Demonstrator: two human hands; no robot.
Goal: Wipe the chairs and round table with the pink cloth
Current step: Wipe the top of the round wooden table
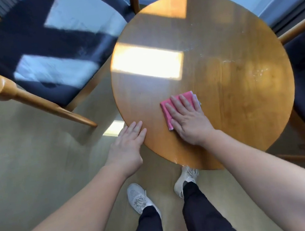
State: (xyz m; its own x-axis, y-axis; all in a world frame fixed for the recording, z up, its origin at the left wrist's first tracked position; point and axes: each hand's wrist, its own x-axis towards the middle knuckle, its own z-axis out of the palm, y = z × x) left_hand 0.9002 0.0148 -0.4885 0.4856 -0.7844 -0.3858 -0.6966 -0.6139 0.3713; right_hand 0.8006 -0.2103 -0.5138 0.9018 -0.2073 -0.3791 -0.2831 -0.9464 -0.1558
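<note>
Right grip (189, 122) flat atop pink cloth (166, 113); cloth on round table (216, 50).

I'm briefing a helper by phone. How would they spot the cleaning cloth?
Find the round wooden table beside the dark-cushioned chair. On its near side, the right hand presses flat on a folded pink cloth, the only pink thing.

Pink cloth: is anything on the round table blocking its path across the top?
Nothing visible does. The right hand presses the pink cloth flat near the near edge of the round table; the top beyond bears only sunlight patches and faint smears. The left hand rests on the rim to the cloth's left, apart from it.
</note>
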